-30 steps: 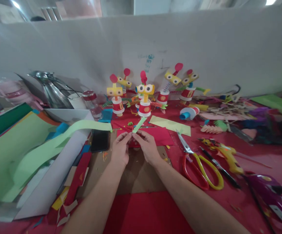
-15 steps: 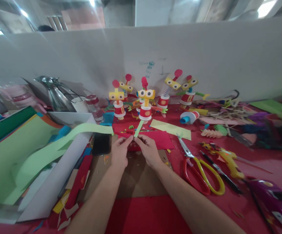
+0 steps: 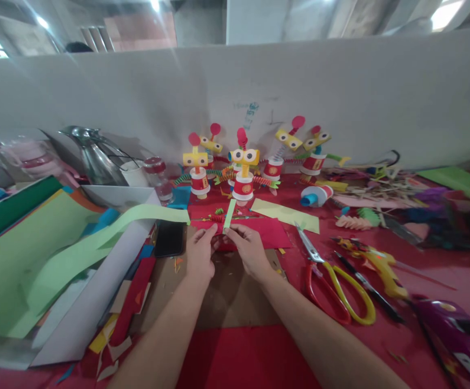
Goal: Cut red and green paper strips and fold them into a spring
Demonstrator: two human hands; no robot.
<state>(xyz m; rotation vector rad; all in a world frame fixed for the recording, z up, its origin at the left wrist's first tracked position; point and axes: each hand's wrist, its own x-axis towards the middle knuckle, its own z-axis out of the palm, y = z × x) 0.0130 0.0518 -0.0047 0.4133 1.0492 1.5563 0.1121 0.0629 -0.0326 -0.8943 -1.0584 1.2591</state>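
Note:
A narrow light green paper strip (image 3: 230, 213) stands up between my hands, its lower end pinched by my right hand (image 3: 246, 249). My left hand (image 3: 200, 252) is just left of the strip, thumb and index finger close together; whether anything is between them is too small to tell. Under and behind the hands lie red paper (image 3: 273, 232) and a brown board (image 3: 235, 302). Beyond them stand several paper-cup figures with yellow heads and big eyes, one of them (image 3: 243, 186) straight ahead. Small coiled paper pieces (image 3: 217, 219) lie behind my left hand.
Open scissors (image 3: 319, 265), a black pen (image 3: 370, 289) and a yellow glue gun (image 3: 384, 267) lie on the right. At left are a phone (image 3: 169, 239) and a white box (image 3: 72, 319) with coloured paper. A toppled cup figure (image 3: 318, 195) and a yellow-green sheet (image 3: 285, 213) lie further back.
My left fingertips have moved slightly left, away from the strip and my right fingertips. The strip now stands more upright, with more of it showing.

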